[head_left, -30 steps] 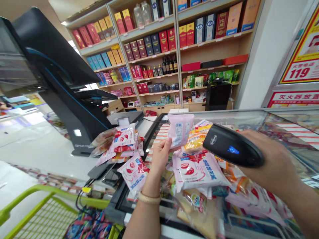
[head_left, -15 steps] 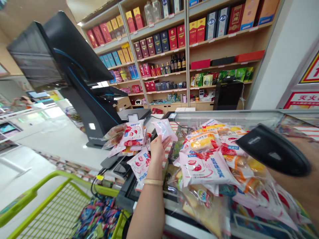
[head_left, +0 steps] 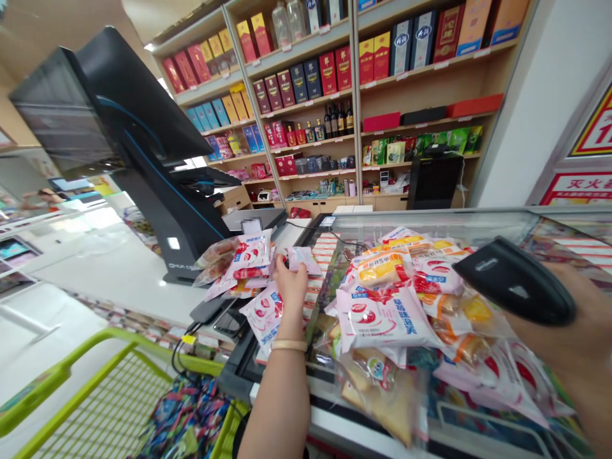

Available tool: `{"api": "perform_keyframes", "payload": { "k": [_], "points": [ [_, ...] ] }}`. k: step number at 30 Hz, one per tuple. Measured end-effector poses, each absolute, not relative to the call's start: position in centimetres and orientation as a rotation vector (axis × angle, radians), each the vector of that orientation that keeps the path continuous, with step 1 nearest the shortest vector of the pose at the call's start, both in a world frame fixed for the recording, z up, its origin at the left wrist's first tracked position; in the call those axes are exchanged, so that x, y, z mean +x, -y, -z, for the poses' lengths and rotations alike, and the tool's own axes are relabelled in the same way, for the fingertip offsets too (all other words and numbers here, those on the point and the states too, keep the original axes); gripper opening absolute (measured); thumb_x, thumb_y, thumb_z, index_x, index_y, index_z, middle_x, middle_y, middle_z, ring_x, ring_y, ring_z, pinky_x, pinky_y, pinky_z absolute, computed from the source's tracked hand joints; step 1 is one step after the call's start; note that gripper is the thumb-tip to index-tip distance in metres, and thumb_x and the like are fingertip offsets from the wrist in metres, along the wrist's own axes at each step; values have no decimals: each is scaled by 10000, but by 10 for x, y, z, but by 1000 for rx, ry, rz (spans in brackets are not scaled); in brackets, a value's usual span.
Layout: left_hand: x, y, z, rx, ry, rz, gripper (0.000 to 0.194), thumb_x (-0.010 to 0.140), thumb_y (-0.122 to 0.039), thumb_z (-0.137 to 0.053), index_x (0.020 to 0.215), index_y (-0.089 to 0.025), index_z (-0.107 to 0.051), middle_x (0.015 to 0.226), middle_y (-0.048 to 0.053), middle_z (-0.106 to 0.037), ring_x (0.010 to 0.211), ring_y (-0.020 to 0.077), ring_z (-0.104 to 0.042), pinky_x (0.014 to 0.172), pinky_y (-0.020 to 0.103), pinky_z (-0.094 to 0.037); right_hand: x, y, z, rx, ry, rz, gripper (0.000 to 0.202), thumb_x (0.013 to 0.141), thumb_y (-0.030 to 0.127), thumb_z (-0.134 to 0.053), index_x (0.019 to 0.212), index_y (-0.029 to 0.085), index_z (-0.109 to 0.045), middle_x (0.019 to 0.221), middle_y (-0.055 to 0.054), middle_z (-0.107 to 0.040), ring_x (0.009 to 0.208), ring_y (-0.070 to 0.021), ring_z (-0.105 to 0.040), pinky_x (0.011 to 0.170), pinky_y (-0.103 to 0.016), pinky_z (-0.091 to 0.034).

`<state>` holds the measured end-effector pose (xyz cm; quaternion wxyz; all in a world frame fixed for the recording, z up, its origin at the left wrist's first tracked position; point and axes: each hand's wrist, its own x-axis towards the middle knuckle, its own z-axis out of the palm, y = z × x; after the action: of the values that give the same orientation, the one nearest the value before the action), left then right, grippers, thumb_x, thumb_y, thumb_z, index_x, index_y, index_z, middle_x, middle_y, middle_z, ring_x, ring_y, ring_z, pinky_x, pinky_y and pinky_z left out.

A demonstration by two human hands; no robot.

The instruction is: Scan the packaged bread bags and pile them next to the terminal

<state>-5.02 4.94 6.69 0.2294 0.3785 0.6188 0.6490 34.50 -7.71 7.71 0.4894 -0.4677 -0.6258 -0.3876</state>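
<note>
Left hand (head_left: 291, 285) spread, pink snack packet (head_left: 306, 260) at its one o'clock; right hand (head_left: 571, 319) clasps barcode scanner (head_left: 514, 284) at three o'clock

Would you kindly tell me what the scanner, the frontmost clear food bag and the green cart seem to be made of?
Scanner: probably hard plastic, black and smooth with soft highlights.
Food bag: apparently thin, glossy plastic film, as its pale contents show through.
Green cart: likely moulded plastic, with even colour and a rounded rim, though coated metal is possible.
</note>
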Motion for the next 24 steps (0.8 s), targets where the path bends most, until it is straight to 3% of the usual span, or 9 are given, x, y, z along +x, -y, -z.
{"api": "perform_keyframes", "payload": {
  "k": [2, 4, 7, 9, 12, 15, 20, 24],
  "points": [
    [-50, -40, -76, 1260, -1740, -1740, 427, 806, -218, -774, 1226, -187, -703, 1257, 151, -705, 1013, 242, -718, 990, 402, -571, 345, 78, -78, -1138, 1514, 938, 275, 806, 374, -742, 1023, 245, -633, 844, -27, -694, 705, -214, -684, 599, -308, -504],
    [-48, -26, -88, 1566, -1483, -1538, 345, 841, -365, -764, 1133, -183, -762, 1166, 134, -749, 919, 231, -717, 912, 384, -587, 345, 80, -81, -1117, 1514, 936, 271, 826, 368, -729, 1045, 241, -631, 840, -23, -681, 699, -211, -677, 607, -308, -512],
    [-44, 1, -107, 2016, -852, -1021, 573, 810, -592, -791, 1227, -198, -776, 1257, 143, -761, 1154, 311, -695, 1056, 443, -534, 341, 82, -88, -1087, 1526, 912, 259, 840, 355, -735, 1040, 238, -620, 838, -16, -667, 693, -200, -670, 618, -301, -518],
    [-40, 19, -117, 2210, -649, -734, 820, 717, -627, -870, 1408, -224, -689, 1434, 151, -682, 1319, 359, -618, 1177, 495, -444, 338, 84, -91, -1099, 1535, 906, 246, 849, 358, -731, 1027, 236, -612, 841, -17, -663, 695, -198, -667, 622, -302, -519],
    [-33, 38, -123, 2404, -710, -486, 1047, 630, -521, -951, 1564, -297, -536, 1611, 135, -523, 1461, 388, -484, 1258, 548, -337, 334, 86, -93, -1121, 1549, 907, 213, 869, 349, -705, 1019, 233, -607, 862, -25, -667, 727, -203, -676, 649, -305, -530],
    [-29, 46, -122, 2454, -865, -377, 1071, 607, -347, -960, 1579, -333, -511, 1649, 112, -464, 1506, 388, -420, 1276, 557, -309, 330, 90, -94, -1136, 1558, 892, 208, 859, 316, -714, 1022, 239, -611, 874, -21, -672, 743, -196, -681, 669, -298, -532],
    [-28, 46, -123, 2247, -889, -555, 867, 631, -88, -820, 1444, -345, -666, 1475, 80, -640, 1407, 354, -549, 1247, 533, -386, 325, 93, -97, -1117, 1571, 856, 183, 840, 322, -733, 970, 262, -619, 853, -5, -675, 717, -188, -679, 669, -297, -537],
    [-27, 41, -129, 1977, -847, -716, 719, 598, -31, -759, 1267, -295, -789, 1350, 89, -738, 1323, 359, -634, 1215, 503, -439, 327, 92, -95, -1133, 1561, 851, 216, 808, 309, -740, 995, 275, -639, 867, -10, -704, 729, -207, -702, 647, -312, -544]
  ]
}}
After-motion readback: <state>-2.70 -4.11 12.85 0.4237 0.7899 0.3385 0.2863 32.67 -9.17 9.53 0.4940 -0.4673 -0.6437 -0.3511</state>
